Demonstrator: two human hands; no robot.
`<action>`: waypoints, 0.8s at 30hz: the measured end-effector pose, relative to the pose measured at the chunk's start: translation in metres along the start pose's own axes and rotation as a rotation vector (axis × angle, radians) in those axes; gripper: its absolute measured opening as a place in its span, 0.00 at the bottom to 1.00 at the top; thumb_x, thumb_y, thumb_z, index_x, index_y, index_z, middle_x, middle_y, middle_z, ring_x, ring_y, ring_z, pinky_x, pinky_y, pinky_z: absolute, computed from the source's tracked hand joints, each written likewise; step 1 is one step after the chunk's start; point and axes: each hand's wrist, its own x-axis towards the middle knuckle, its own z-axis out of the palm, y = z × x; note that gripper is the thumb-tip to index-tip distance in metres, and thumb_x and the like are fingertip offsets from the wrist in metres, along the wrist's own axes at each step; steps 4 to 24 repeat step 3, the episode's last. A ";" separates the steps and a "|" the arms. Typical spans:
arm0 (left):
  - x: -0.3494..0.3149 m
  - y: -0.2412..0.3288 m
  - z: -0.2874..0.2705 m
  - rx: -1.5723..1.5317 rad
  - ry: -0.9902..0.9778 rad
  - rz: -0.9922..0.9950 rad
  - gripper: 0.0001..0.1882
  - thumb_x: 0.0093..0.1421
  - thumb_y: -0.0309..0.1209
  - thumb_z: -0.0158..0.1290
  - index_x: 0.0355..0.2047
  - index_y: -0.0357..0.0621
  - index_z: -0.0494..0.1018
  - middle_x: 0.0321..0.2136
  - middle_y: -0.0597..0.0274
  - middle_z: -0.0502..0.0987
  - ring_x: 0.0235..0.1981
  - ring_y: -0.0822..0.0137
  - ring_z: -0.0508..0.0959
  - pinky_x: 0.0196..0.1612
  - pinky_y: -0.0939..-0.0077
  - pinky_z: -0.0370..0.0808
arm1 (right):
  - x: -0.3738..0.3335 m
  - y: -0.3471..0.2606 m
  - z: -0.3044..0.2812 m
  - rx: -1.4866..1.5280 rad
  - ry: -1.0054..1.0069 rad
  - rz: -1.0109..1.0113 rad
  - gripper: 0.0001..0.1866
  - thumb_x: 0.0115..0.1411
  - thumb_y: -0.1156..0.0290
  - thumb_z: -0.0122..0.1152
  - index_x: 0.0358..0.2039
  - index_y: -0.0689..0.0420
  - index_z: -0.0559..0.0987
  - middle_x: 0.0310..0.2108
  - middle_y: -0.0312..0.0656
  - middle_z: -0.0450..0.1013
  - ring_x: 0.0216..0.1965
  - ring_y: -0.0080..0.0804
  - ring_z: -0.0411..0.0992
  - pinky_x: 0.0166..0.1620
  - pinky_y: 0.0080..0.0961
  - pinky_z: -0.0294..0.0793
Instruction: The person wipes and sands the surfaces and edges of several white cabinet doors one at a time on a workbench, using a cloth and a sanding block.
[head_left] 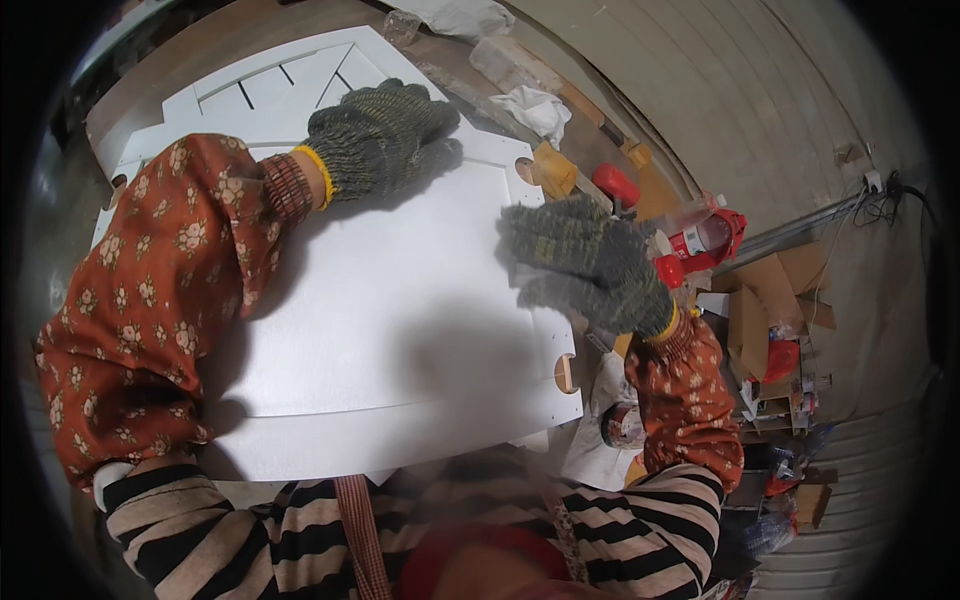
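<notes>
A large white panel [400, 290] lies flat in front of me, with narrow dark slots near its far end and rounded cut-outs along its edges. My left hand [380, 140], in a dark knitted glove with a yellow cuff, rests across the far part of the panel, fingers extended to the right. My right hand [590, 260], gloved the same way, is over the panel's right edge. Its fingers stretch left over the white surface and look slightly blurred; I see nothing held in them. Whether its palm touches the panel I cannot tell. Dark shadows fall on the panel.
Right of the panel are a red container [615, 186], a clear bottle with a red label [702, 238], a jar [622, 427] and open cardboard boxes [748, 335]. White plastic [535, 110] lies at the far right corner. A wall [740, 90] with a hanging cable stands beyond.
</notes>
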 end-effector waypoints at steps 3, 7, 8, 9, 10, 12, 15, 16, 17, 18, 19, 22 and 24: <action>0.004 -0.003 0.003 -0.019 -0.005 0.034 0.24 0.60 0.48 0.51 0.49 0.44 0.71 0.38 0.48 0.75 0.43 0.52 0.74 0.47 0.57 0.71 | -0.011 0.002 -0.003 -0.070 0.025 -0.151 0.10 0.56 0.67 0.59 0.38 0.54 0.79 0.49 0.45 0.74 0.52 0.42 0.72 0.52 0.38 0.70; 0.004 -0.003 0.003 -0.019 -0.005 0.034 0.24 0.60 0.48 0.51 0.49 0.44 0.71 0.38 0.48 0.75 0.43 0.52 0.74 0.47 0.57 0.71 | -0.011 0.002 -0.003 -0.070 0.025 -0.151 0.10 0.56 0.67 0.59 0.38 0.54 0.79 0.49 0.45 0.74 0.52 0.42 0.72 0.52 0.38 0.70; 0.004 -0.003 0.003 -0.019 -0.005 0.034 0.24 0.60 0.48 0.51 0.49 0.44 0.71 0.38 0.48 0.75 0.43 0.52 0.74 0.47 0.57 0.71 | -0.011 0.002 -0.003 -0.070 0.025 -0.151 0.10 0.56 0.67 0.59 0.38 0.54 0.79 0.49 0.45 0.74 0.52 0.42 0.72 0.52 0.38 0.70; 0.004 -0.003 0.003 -0.019 -0.005 0.034 0.24 0.60 0.48 0.51 0.49 0.44 0.71 0.38 0.48 0.75 0.43 0.52 0.74 0.47 0.57 0.71 | -0.011 0.002 -0.003 -0.070 0.025 -0.151 0.10 0.56 0.67 0.59 0.38 0.54 0.79 0.49 0.45 0.74 0.52 0.42 0.72 0.52 0.38 0.70; 0.004 -0.003 0.003 -0.019 -0.005 0.034 0.24 0.60 0.48 0.51 0.49 0.44 0.71 0.38 0.48 0.75 0.43 0.52 0.74 0.47 0.57 0.71 | -0.011 0.002 -0.003 -0.070 0.025 -0.151 0.10 0.56 0.67 0.59 0.38 0.54 0.79 0.49 0.45 0.74 0.52 0.42 0.72 0.52 0.38 0.70; 0.004 -0.003 0.003 -0.019 -0.005 0.034 0.24 0.60 0.48 0.51 0.49 0.44 0.71 0.38 0.48 0.75 0.43 0.52 0.74 0.47 0.57 0.71 | -0.011 0.002 -0.003 -0.070 0.025 -0.151 0.10 0.56 0.67 0.59 0.38 0.54 0.79 0.49 0.45 0.74 0.52 0.42 0.72 0.52 0.38 0.70; 0.004 -0.003 0.003 -0.019 -0.005 0.034 0.24 0.60 0.48 0.51 0.49 0.44 0.71 0.38 0.48 0.75 0.43 0.52 0.74 0.47 0.57 0.71 | -0.011 0.002 -0.003 -0.070 0.025 -0.151 0.10 0.56 0.67 0.59 0.38 0.54 0.79 0.49 0.45 0.74 0.52 0.42 0.72 0.52 0.38 0.70; 0.004 -0.003 0.003 -0.019 -0.005 0.034 0.24 0.60 0.48 0.51 0.49 0.44 0.71 0.38 0.48 0.75 0.43 0.52 0.74 0.47 0.57 0.71 | -0.011 0.002 -0.003 -0.070 0.025 -0.151 0.10 0.56 0.67 0.59 0.38 0.54 0.79 0.49 0.45 0.74 0.52 0.42 0.72 0.52 0.38 0.70; 0.004 -0.003 0.003 -0.019 -0.005 0.034 0.24 0.60 0.48 0.51 0.49 0.44 0.71 0.38 0.48 0.75 0.43 0.52 0.74 0.47 0.57 0.71 | -0.011 0.002 -0.003 -0.070 0.025 -0.151 0.10 0.56 0.67 0.59 0.38 0.54 0.79 0.49 0.45 0.74 0.52 0.42 0.72 0.52 0.38 0.70; 0.004 -0.003 0.003 -0.019 -0.005 0.034 0.24 0.60 0.48 0.51 0.49 0.44 0.71 0.38 0.48 0.75 0.43 0.52 0.74 0.47 0.57 0.71 | -0.011 0.002 -0.003 -0.070 0.025 -0.151 0.10 0.56 0.67 0.59 0.38 0.54 0.79 0.49 0.45 0.74 0.52 0.42 0.72 0.52 0.38 0.70; 0.004 -0.003 0.003 -0.019 -0.005 0.034 0.24 0.60 0.48 0.51 0.49 0.44 0.71 0.38 0.48 0.75 0.43 0.52 0.74 0.47 0.57 0.71 | -0.011 0.002 -0.003 -0.070 0.025 -0.151 0.10 0.56 0.67 0.59 0.38 0.54 0.79 0.49 0.45 0.74 0.52 0.42 0.72 0.52 0.38 0.70; 0.004 -0.003 0.003 -0.019 -0.005 0.034 0.24 0.60 0.48 0.51 0.49 0.44 0.71 0.38 0.48 0.75 0.43 0.52 0.74 0.47 0.57 0.71 | -0.011 0.002 -0.003 -0.070 0.025 -0.151 0.10 0.56 0.67 0.59 0.38 0.54 0.79 0.49 0.45 0.74 0.52 0.42 0.72 0.52 0.38 0.70; 0.004 -0.003 0.003 -0.019 -0.005 0.034 0.24 0.60 0.48 0.51 0.49 0.44 0.71 0.38 0.48 0.75 0.43 0.52 0.74 0.47 0.57 0.71 | -0.011 0.002 -0.003 -0.070 0.025 -0.151 0.10 0.56 0.67 0.59 0.38 0.54 0.79 0.49 0.45 0.74 0.52 0.42 0.72 0.52 0.38 0.70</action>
